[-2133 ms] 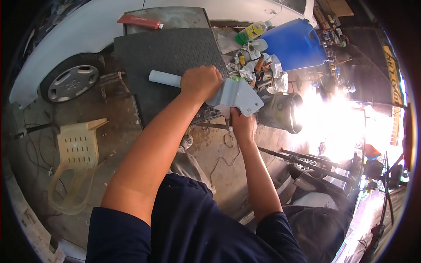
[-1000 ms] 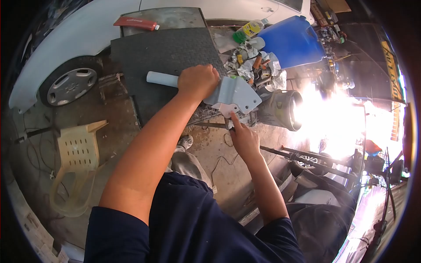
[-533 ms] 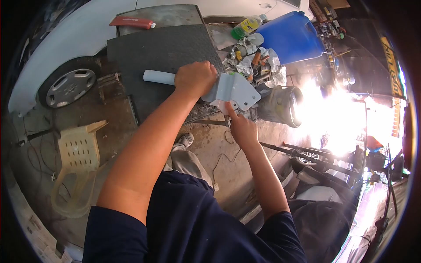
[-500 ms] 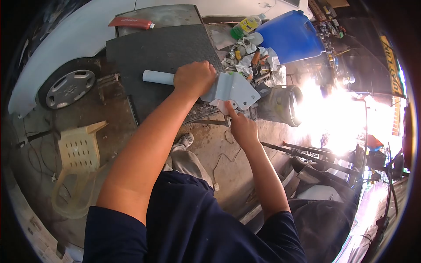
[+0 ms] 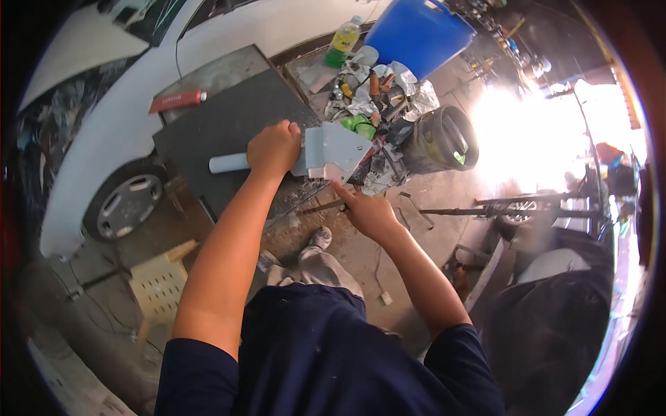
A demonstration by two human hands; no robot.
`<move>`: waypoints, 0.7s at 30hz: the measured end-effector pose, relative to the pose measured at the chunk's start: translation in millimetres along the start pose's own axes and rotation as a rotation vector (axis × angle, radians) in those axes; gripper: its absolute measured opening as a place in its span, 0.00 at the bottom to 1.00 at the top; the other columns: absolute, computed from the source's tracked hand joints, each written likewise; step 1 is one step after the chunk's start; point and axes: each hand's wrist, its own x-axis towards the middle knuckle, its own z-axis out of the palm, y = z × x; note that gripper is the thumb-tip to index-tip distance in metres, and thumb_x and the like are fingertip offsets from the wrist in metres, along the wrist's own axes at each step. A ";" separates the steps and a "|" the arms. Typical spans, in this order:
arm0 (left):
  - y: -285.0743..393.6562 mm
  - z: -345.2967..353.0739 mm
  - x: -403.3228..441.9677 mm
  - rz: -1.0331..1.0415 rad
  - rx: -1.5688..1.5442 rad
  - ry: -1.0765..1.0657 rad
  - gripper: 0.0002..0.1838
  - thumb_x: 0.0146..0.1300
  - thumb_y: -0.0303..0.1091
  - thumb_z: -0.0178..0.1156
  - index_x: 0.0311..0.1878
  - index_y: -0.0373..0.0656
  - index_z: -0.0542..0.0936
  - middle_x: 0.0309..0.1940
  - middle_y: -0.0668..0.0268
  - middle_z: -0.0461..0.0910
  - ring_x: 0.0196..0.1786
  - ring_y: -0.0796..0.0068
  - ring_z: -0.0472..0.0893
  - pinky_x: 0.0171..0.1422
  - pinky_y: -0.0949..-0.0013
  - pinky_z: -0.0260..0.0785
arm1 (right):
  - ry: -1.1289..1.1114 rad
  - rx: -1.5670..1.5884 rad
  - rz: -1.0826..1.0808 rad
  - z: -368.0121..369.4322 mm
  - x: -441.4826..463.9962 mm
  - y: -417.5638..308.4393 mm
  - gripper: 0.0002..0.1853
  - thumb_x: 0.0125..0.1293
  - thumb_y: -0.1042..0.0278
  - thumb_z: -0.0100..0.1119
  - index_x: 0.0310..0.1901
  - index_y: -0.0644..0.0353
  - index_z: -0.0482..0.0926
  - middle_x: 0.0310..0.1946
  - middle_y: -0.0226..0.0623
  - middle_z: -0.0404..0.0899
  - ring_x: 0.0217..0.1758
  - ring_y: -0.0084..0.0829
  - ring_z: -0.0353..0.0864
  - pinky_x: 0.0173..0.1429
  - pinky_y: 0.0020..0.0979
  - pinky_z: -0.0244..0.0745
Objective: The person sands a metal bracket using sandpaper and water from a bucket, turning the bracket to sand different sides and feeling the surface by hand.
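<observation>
A pale grey-blue metal bracket (image 5: 341,147), with a holed plate and a round tube at one end, lies across the dark work board (image 5: 201,132). My left hand (image 5: 275,151) is closed in a fist around its tube side, and the tube end shows to the left of the fist. At the plate's lower edge, my right hand (image 5: 371,216) holds the bracket with the index finger stretched along it. The right thumb and the undersides of both hands are hidden.
Behind the board lies a red tube (image 5: 177,101) near a white car (image 5: 104,132). Crumpled paper and small items (image 5: 371,90), a green-liquid bottle (image 5: 343,43), a blue container (image 5: 418,38) and a dark bucket (image 5: 440,142) stand right. A cream plastic chair (image 5: 161,284) is lower left.
The view has turned and shifted, so the board and bracket sit further left and tilted. My left hand stays closed on the bracket, and my right finger now touches its lower edge.
</observation>
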 end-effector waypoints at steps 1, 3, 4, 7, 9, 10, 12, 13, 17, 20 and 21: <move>-0.8 2.1 0.0 -0.002 0.016 -0.003 0.23 0.78 0.48 0.46 0.45 0.44 0.87 0.40 0.49 0.90 0.46 0.44 0.89 0.55 0.44 0.79 | 0.039 0.089 0.000 0.4 -8.9 -2.7 0.35 0.72 0.68 0.58 0.80 0.44 0.62 0.43 0.46 0.89 0.45 0.49 0.91 0.48 0.47 0.85; -3.6 4.4 1.5 0.023 0.043 -0.018 0.25 0.78 0.50 0.44 0.46 0.44 0.87 0.42 0.48 0.89 0.48 0.42 0.88 0.57 0.43 0.78 | 0.113 0.398 0.169 5.2 -25.7 -2.4 0.29 0.70 0.61 0.66 0.71 0.50 0.71 0.45 0.50 0.88 0.50 0.52 0.89 0.52 0.48 0.82; -2.8 3.8 1.0 0.026 0.051 -0.024 0.25 0.78 0.50 0.44 0.46 0.44 0.87 0.42 0.48 0.89 0.48 0.42 0.88 0.57 0.43 0.78 | 0.185 0.512 0.236 16.6 -32.2 4.5 0.28 0.68 0.59 0.68 0.68 0.52 0.73 0.46 0.51 0.88 0.51 0.53 0.88 0.53 0.48 0.81; -2.7 4.4 0.1 0.035 0.064 -0.025 0.26 0.79 0.52 0.42 0.47 0.44 0.86 0.43 0.47 0.89 0.50 0.40 0.87 0.58 0.42 0.77 | 0.348 0.851 0.449 33.2 -40.2 40.6 0.23 0.64 0.59 0.76 0.56 0.59 0.81 0.44 0.49 0.89 0.47 0.43 0.89 0.51 0.41 0.81; -4.1 7.9 2.0 0.036 0.073 -0.005 0.26 0.79 0.52 0.42 0.47 0.44 0.86 0.43 0.46 0.89 0.50 0.39 0.87 0.57 0.41 0.76 | 0.407 1.070 0.546 29.9 -41.6 79.3 0.20 0.63 0.63 0.77 0.52 0.63 0.82 0.42 0.44 0.88 0.45 0.34 0.88 0.50 0.37 0.81; -1.2 5.4 0.5 0.028 0.080 -0.010 0.26 0.79 0.52 0.42 0.47 0.44 0.86 0.43 0.46 0.89 0.50 0.39 0.87 0.57 0.41 0.76 | 0.516 1.194 0.518 22.7 -42.6 99.9 0.18 0.62 0.67 0.77 0.50 0.67 0.83 0.41 0.39 0.87 0.43 0.27 0.84 0.48 0.32 0.79; 4.1 2.2 -1.0 0.000 0.095 -0.018 0.26 0.79 0.52 0.43 0.47 0.44 0.86 0.43 0.46 0.89 0.50 0.38 0.87 0.57 0.40 0.76 | 0.594 1.375 0.470 -11.7 -46.1 142.8 0.20 0.61 0.70 0.76 0.51 0.69 0.82 0.42 0.39 0.87 0.44 0.29 0.84 0.48 0.33 0.79; 5.6 2.5 0.0 0.003 0.088 -0.008 0.26 0.79 0.53 0.44 0.47 0.44 0.86 0.43 0.47 0.89 0.50 0.38 0.87 0.57 0.40 0.76 | 0.605 1.331 0.425 -10.2 -38.0 183.0 0.19 0.62 0.71 0.74 0.52 0.69 0.82 0.43 0.39 0.87 0.44 0.29 0.84 0.50 0.33 0.80; 4.4 4.6 -0.5 -0.024 0.077 0.016 0.26 0.79 0.55 0.46 0.45 0.45 0.86 0.43 0.48 0.88 0.49 0.39 0.87 0.54 0.42 0.76 | 0.808 0.839 0.492 -83.8 -17.9 267.2 0.20 0.63 0.65 0.73 0.52 0.68 0.82 0.46 0.48 0.88 0.46 0.39 0.87 0.54 0.38 0.80; 7.1 4.2 0.0 -0.030 0.078 0.000 0.26 0.79 0.56 0.46 0.45 0.44 0.85 0.42 0.47 0.88 0.48 0.40 0.86 0.53 0.44 0.75 | 0.743 0.676 0.477 -55.2 36.7 365.5 0.18 0.66 0.65 0.68 0.54 0.62 0.79 0.48 0.54 0.87 0.53 0.52 0.87 0.58 0.44 0.79; 4.2 6.5 0.7 -0.027 0.067 0.002 0.27 0.78 0.56 0.46 0.45 0.44 0.85 0.42 0.47 0.88 0.48 0.40 0.86 0.52 0.44 0.75 | 0.517 0.926 0.622 -74.6 37.2 358.4 0.17 0.67 0.66 0.66 0.55 0.60 0.79 0.50 0.57 0.87 0.56 0.56 0.87 0.59 0.46 0.79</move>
